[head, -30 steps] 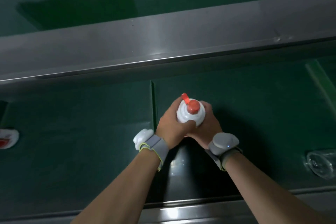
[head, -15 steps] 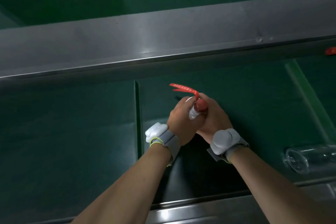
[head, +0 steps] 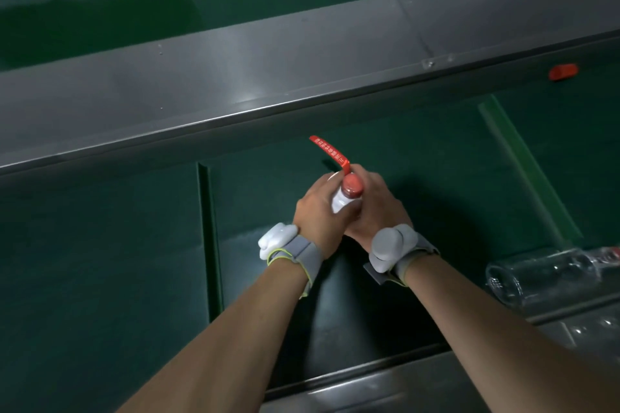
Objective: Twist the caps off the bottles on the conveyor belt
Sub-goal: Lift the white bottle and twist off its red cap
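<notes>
— How many bottles?
— Two: one white bottle (head: 339, 205) with a red cap (head: 353, 187), one clear bottle (head: 543, 275) lying down.
— Loose caps?
— One loose red cap (head: 563, 72).
— Hands?
— Two, each with one wrist band.

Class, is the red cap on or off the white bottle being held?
On: the red cap sits atop the white bottle, with its red strip peeled outward.

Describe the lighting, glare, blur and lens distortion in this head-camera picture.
Head view: dim overall, the green conveyor belt dark; a soft glare band runs along the steel rail; both hands cast a dark shadow on the belt below them; the clear bottle at right shows small highlights; the rail bows from wide-angle distortion; the far top edge is murky; the red-capped white bottle is reasonably sharp.
</notes>
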Demonstrator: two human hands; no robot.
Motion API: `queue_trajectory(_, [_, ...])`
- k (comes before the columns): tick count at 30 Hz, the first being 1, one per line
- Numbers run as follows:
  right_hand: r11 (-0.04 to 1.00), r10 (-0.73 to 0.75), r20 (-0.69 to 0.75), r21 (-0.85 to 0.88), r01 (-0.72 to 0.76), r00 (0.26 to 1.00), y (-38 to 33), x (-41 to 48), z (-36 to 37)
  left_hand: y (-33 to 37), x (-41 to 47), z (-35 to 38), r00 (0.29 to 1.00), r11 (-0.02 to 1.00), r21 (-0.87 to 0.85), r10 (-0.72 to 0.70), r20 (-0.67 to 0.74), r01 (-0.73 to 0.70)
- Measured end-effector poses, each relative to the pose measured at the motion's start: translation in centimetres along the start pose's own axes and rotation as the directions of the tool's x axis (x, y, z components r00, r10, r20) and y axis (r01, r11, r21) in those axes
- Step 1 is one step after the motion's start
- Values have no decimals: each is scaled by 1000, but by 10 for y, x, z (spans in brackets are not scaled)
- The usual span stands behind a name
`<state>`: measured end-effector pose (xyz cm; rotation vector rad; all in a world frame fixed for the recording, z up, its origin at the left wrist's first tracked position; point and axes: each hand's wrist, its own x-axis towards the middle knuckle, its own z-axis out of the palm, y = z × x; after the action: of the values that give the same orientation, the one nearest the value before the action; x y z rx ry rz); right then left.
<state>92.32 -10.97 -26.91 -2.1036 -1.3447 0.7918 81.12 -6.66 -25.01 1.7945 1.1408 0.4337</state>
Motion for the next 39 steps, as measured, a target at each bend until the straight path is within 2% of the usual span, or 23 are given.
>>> queue_trajectory(4, [998, 31, 44, 55, -34, 999, 1, 0, -2, -4, 1, 3, 999, 1000, 7, 29, -18, -29])
queue_trajectory(8, [997, 54, 37, 53, -56, 998, 4, -3, -1, -7, -1, 5, 999, 1000, 10, -1, -41, 1])
queue_trajectory(16, [993, 113, 38, -51, -111, 993, 5, -6, 3, -2, -6, 9, 980, 965, 173, -186, -68, 195])
queue_trajectory(22, [985, 143, 40, -102, -139, 989, 14, -9, 8, -4, -11, 16, 960, 949, 157, -261, -102, 275])
queue_trajectory(27, [957, 252, 16, -154, -246, 968, 29, -21, 11, -17, -24, 20, 927, 915, 163, -350, -136, 369])
queue_trajectory(30, [947, 275, -2, -172, -271, 962, 33, -33, 10, -17, -37, 21, 948, 938, 159, -286, -140, 306])
queue_trajectory(39, [927, 283, -95, -226, -298, 954, 21, -109, -23, 37, -95, 21, 985, 956, 246, -171, 33, 158])
